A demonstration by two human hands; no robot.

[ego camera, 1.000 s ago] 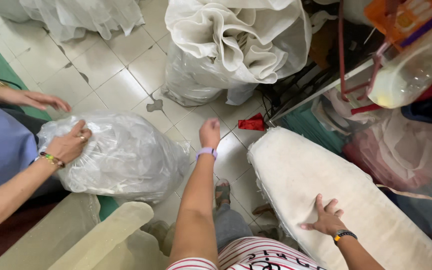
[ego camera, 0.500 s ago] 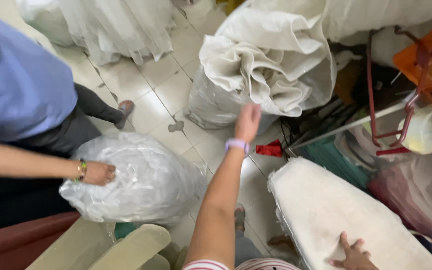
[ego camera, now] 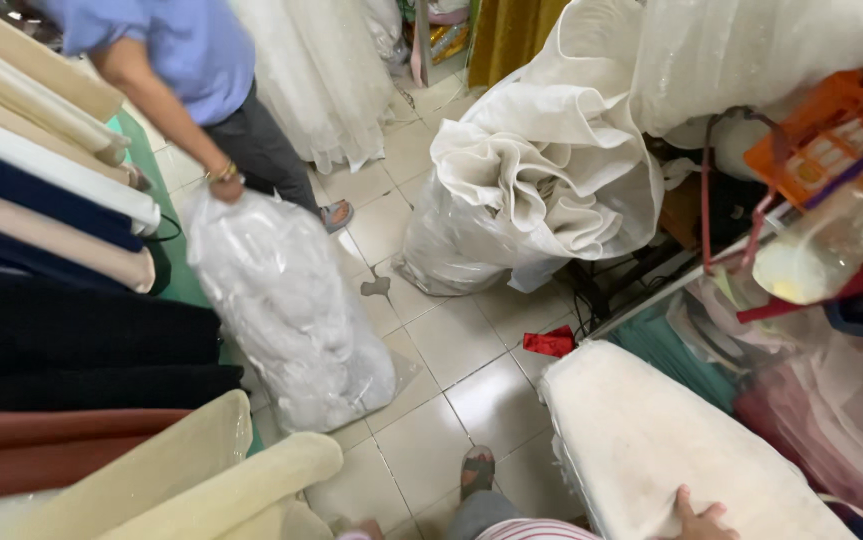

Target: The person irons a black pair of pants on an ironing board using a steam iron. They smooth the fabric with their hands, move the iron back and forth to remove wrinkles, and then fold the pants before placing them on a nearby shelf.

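Right hand (ego camera: pixel 699 519) lies open, fingers spread, flat on the white bolt (ego camera: pixel 651 450). Left hand is out of view.

Right hand (ego camera: pixel 699 519) lies flat, fingers spread; left unseen.

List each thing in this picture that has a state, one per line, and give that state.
Clear plastic bag: stuffed, upright, gripped at the top by another person's hand.
Right hand: resting flat on white padded board.
Fabric rolls: stacked lying down.
Left hand: barely visible.
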